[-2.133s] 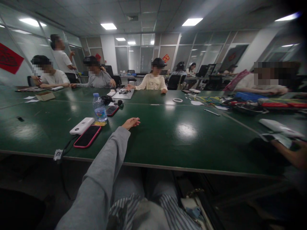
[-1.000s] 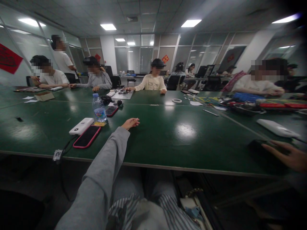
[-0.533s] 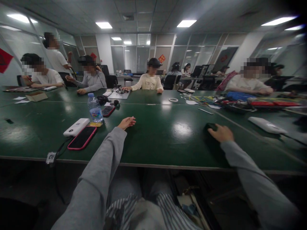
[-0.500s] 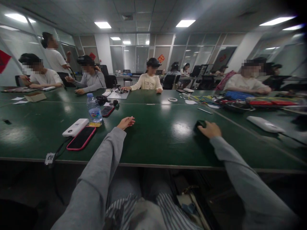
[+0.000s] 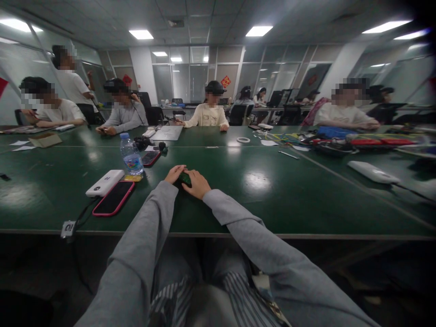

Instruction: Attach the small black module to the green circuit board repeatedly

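A small dark green block-like object (image 5: 185, 178) lies low over the table between my two hands; its exact kind I cannot make out. My right hand (image 5: 198, 184) is closed round its right side, fingers over the far edge and thumb at the near edge. At the opposite end, my left hand (image 5: 175, 174) has its fingers curled against the object. Fingertips of both hands nearly meet at the top, and much of the object is hidden under them.
Left of my hands are a water bottle (image 5: 131, 156), a red-edged phone (image 5: 114, 198) and a white power bank (image 5: 105, 182). A white device (image 5: 373, 172) with a cable lies right. Further back are a tape ring (image 5: 243, 140), a pen-like stick (image 5: 288, 155) and tangled cables. People sit opposite.
My right hand has carried the dark object from the right side of the table leftward to my left hand. My left hand has stayed near its place and now touches the object.
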Tool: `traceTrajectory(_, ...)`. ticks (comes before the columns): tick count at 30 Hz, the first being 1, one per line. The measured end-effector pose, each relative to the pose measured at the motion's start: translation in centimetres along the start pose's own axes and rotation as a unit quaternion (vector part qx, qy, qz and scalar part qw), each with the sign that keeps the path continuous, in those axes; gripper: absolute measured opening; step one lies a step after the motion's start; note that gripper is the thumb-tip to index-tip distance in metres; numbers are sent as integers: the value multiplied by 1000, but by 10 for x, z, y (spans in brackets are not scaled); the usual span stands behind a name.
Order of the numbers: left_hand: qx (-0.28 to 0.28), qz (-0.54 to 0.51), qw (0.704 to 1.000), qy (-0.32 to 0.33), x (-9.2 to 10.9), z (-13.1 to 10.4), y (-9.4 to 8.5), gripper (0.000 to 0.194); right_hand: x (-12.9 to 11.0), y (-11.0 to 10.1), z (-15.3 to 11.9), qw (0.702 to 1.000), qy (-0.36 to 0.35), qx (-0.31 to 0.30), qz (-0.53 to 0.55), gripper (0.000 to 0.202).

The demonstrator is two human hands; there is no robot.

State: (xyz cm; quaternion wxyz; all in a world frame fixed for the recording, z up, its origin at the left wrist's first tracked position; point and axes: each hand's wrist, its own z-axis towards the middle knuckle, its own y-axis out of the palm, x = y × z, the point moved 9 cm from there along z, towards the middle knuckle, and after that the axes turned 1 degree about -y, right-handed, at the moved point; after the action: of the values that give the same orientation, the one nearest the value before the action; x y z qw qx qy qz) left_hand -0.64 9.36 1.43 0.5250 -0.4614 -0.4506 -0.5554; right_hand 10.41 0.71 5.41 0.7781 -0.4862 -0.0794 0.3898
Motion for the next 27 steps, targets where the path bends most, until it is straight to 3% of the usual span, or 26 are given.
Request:
traceTrajectory(4, 20, -3, 1000, 4, -4, 3, -6, 57, 40, -11, -8, 997, 55, 38, 28, 62)
traceTrajectory(8, 22, 4, 1000, -4, 0, 0, -3, 56, 64, -16, -15, 996, 55, 49, 59, 60)
traceTrajectory(14, -33, -1, 999, -19, 2, -3, 12, 55, 61, -20, -18, 993, -10, 45, 112, 54)
traceTrajectory(19, 13, -17, 999, -43, -12, 6, -1, 56, 57, -21, -17, 992, -11, 37, 123, 49)
traceTrajectory(27, 10, 0, 1000, -20, -9, 6, -2, 56, 63, -26, -16, 993, 30, 45, 107, 33)
